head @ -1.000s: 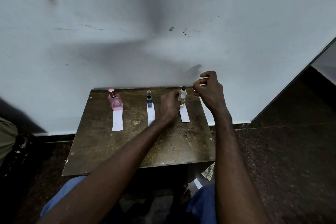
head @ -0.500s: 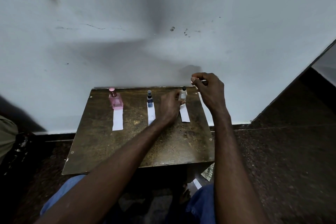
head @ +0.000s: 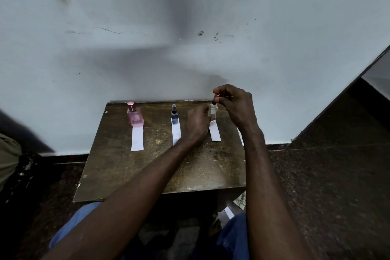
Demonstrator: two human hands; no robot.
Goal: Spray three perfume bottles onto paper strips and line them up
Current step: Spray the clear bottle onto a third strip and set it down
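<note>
Three perfume bottles stand in a row at the back of a small brown table (head: 147, 171), each at the far end of a white paper strip. The pink bottle (head: 134, 115) is on the left strip (head: 137, 139) and the blue bottle (head: 174, 115) on the middle strip (head: 176, 132). My left hand (head: 197, 123) grips the clear bottle (head: 212, 110) from its left side, above the right strip (head: 214, 133). My right hand (head: 236, 105) pinches a small reddish cap (head: 216, 97) right over the clear bottle's dark nozzle.
A pale wall rises directly behind the table. Another white strip (head: 240, 137) shows at the table's right edge behind my right wrist. Paper scraps (head: 240, 200) lie on the dark floor under the front right corner. Cloth (head: 8, 154) sits at the left edge.
My right hand has moved left and slightly down, bringing the cap from beside the clear bottle to just over its nozzle. My left hand has stayed on the bottle.
</note>
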